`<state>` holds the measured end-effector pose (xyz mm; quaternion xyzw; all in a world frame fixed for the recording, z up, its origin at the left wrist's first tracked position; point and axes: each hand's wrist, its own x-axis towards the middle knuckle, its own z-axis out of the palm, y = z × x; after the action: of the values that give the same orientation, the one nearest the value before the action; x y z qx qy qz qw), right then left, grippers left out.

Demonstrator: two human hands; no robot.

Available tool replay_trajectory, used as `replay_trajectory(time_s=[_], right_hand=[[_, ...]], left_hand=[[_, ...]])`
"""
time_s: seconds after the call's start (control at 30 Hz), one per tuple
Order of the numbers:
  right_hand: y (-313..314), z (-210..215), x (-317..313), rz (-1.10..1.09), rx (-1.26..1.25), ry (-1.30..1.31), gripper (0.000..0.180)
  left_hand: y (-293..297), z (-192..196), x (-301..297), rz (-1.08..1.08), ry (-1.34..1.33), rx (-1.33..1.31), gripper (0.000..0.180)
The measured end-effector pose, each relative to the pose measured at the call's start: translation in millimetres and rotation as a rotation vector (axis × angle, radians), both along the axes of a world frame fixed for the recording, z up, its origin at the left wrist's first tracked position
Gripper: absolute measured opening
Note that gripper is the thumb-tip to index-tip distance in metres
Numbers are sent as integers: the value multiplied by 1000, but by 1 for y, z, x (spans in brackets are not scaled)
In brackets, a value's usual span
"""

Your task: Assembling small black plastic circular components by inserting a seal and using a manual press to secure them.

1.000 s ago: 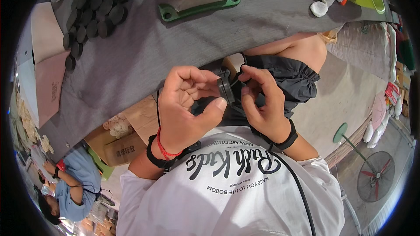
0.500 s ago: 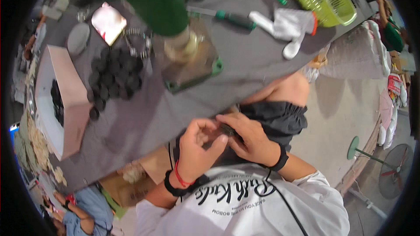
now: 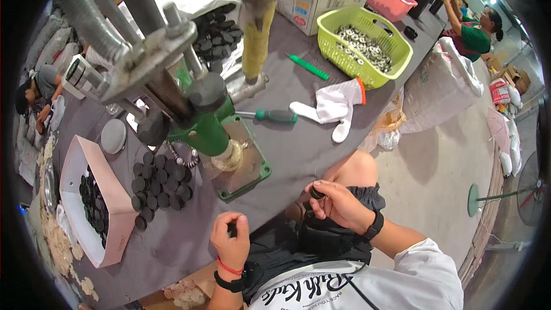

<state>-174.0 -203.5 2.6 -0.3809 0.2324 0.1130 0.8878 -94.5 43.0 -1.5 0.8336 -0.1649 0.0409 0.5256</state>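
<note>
Head view: green press (image 3: 209, 139) and basket (image 3: 343, 62) stand beyond the held disc (image 3: 316, 193).

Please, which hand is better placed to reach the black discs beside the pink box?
Probably the left hand: it is nearer the black discs, while the right hand holds a black piece.

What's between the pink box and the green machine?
In the head view, a pile of black discs, plus a beaded band nearer the green machine.
</note>
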Motion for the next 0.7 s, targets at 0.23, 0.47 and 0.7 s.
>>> replay_trajectory(time_s=[0.23,0.47,0.7], right_hand=[[-47,55,65,24,74,87,19],[-106,137,189,-173,-199,-544,20],[-45,62,203,69,-822,-334,32]], left_hand=[[-1,0,-1,-42,-39,35,8],[-6,-4,-2,-27,-72,67,9],[-1,6,8,-105,-168,90,10]])
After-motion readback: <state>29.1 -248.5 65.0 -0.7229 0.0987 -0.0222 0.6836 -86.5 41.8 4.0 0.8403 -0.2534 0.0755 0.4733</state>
